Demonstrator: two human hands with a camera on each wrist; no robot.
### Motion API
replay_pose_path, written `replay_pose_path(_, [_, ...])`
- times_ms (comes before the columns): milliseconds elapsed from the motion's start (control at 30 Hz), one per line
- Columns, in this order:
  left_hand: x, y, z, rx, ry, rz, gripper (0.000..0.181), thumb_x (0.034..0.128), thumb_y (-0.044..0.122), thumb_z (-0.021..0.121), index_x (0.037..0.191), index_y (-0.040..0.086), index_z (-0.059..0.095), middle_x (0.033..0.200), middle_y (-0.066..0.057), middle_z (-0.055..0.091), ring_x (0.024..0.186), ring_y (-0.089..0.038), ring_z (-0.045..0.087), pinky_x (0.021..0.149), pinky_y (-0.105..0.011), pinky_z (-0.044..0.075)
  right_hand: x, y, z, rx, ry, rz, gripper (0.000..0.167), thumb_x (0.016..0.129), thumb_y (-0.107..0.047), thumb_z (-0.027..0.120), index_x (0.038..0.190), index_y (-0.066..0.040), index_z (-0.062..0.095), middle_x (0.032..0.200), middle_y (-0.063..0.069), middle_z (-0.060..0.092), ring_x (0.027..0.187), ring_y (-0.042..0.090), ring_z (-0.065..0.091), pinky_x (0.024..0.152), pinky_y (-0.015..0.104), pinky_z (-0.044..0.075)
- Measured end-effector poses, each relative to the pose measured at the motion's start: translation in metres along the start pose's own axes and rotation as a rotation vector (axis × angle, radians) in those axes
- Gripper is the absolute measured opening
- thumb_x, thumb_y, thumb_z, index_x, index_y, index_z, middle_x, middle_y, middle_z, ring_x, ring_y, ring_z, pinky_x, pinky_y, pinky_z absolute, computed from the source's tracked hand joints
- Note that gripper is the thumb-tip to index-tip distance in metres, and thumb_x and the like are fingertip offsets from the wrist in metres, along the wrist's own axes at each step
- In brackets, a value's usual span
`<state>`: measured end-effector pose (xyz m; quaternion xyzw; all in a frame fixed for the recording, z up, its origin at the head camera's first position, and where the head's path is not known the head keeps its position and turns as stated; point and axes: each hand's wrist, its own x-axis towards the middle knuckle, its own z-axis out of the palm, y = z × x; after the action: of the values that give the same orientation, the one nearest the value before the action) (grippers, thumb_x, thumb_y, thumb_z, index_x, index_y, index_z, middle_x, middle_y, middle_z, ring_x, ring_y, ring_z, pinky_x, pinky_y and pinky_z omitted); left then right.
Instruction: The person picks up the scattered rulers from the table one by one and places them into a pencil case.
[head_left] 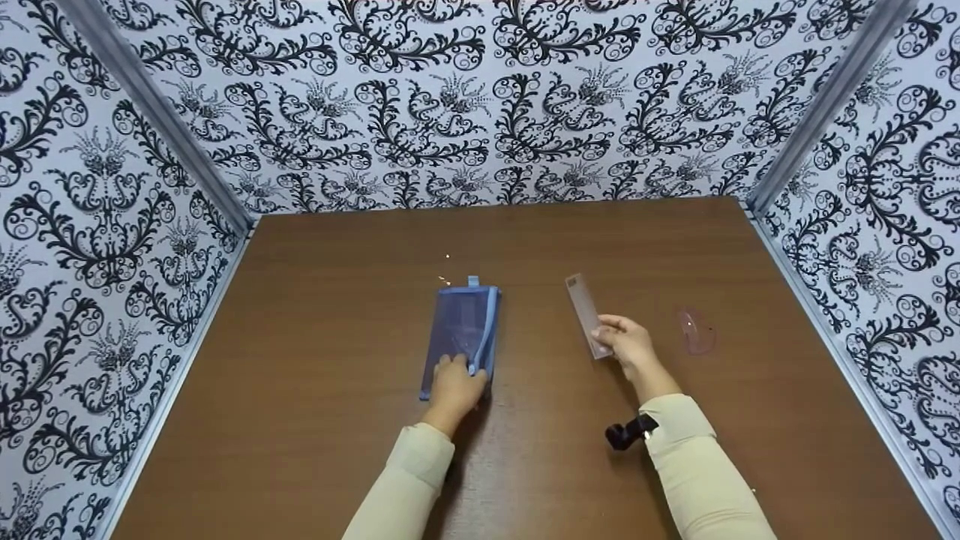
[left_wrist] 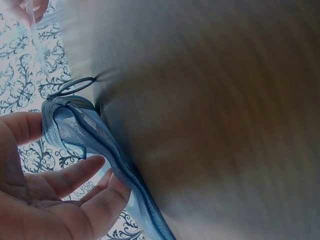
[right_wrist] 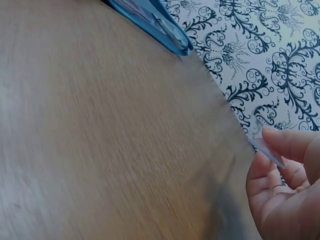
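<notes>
A blue mesh zip pouch (head_left: 459, 322) lies on the table, a small tab at its far end. My left hand (head_left: 454, 386) grips its near end beside the zip. In the left wrist view, the thumb and fingers (left_wrist: 107, 197) hold the pouch's edge (left_wrist: 90, 127), and a loop sticks out at the zip. To the right, my right hand (head_left: 628, 345) pinches a clear ruler (head_left: 583, 307) near its close end, between thumb and fingers. The right wrist view shows only a short piece of the ruler (right_wrist: 267, 150). Something transparent shows faintly inside the pouch.
A pink see-through protractor (head_left: 697, 334) lies right of my right hand. Black-and-white patterned walls (head_left: 480, 97) close off the brown table (head_left: 330, 300) at the back and both sides. A black camera mount (head_left: 630, 433) sticks out at my right wrist.
</notes>
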<state>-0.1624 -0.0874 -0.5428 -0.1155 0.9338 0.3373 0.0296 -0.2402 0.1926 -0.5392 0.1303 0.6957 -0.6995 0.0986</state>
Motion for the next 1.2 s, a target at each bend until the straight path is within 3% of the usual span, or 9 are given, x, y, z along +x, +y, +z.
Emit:
replay_pose_path(400, [0.0, 0.0, 0.0, -0.005, -0.001, 0.0, 0.053, 0.0836, 0.026, 0.062, 0.125, -0.006, 0.057, 0.122, -0.026, 0.052, 0.113, -0.039, 0.05, 0.094, -0.048, 0.045, -0.004, 0.002, 0.009, -0.058, -0.072, 0.032, 0.05, 0.088, -0.001, 0.065, 0.134, 0.008, 0.048, 0.093, -0.003, 0.063, 0.076, 0.004, 0.059, 0.062, 0.018, 0.046])
replay_pose_path(667, [-0.002, 0.0, 0.0, -0.021, 0.006, 0.034, 0.052, 0.0824, 0.025, 0.061, 0.122, -0.008, 0.058, 0.117, -0.023, 0.052, 0.11, -0.038, 0.049, 0.093, -0.047, 0.045, -0.005, 0.009, 0.015, 0.053, -0.102, 0.035, 0.044, 0.085, 0.006, 0.063, 0.127, 0.011, 0.051, 0.086, -0.004, 0.062, 0.074, 0.006, 0.061, 0.066, 0.019, 0.049])
replay_pose_path(1200, [-0.002, 0.0, -0.001, -0.042, -0.001, 0.018, 0.055, 0.083, 0.024, 0.062, 0.126, -0.009, 0.056, 0.12, -0.025, 0.051, 0.113, -0.039, 0.049, 0.093, -0.049, 0.045, -0.008, 0.016, 0.025, -0.019, -0.17, 0.055, 0.046, 0.086, 0.004, 0.064, 0.128, 0.013, 0.049, 0.094, 0.001, 0.063, 0.077, 0.007, 0.06, 0.066, 0.02, 0.049])
